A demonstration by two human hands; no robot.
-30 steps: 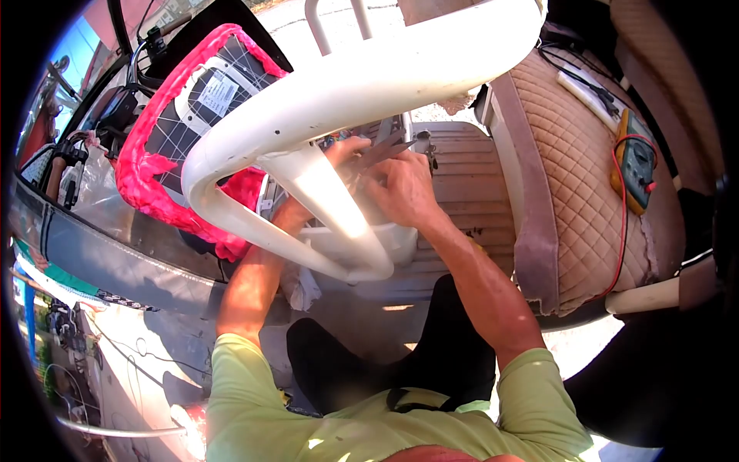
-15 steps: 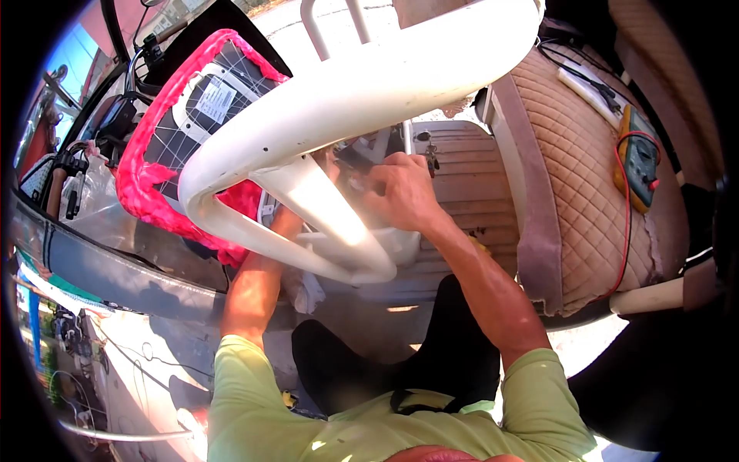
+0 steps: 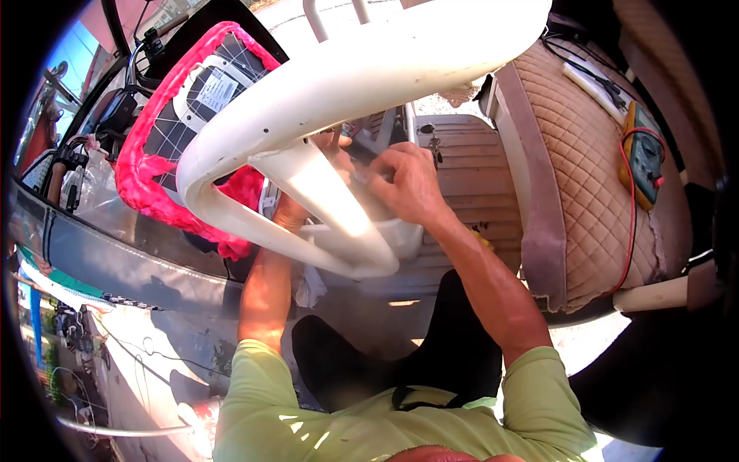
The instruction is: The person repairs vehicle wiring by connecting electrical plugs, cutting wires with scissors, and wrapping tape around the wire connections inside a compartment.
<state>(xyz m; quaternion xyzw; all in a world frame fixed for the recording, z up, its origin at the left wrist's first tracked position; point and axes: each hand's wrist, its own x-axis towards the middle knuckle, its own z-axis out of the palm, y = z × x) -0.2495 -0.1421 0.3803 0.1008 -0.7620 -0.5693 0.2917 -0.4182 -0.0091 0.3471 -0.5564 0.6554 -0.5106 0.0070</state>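
Brown ribbed flooring (image 3: 477,177) is flanking a quilted seat (image 3: 589,181); we are shifting our left forearm (image 3: 265,296) inward, right hand (image 3: 408,185) half-curled, left hand (image 3: 339,159) partly hidden, grip contents indiscernible.

**My left arm (image 3: 265,304) and right arm (image 3: 486,273) stretched forward, converging**

My left forearm runs almost straight ahead, to my left grip (image 3: 341,159), which is partly hidden with only some fingers showing. My right forearm slants inward to my right grip (image 3: 409,183), back of the hand upward, fingers curled toward the left one. The two are near each other; whether either is closed is unclear.
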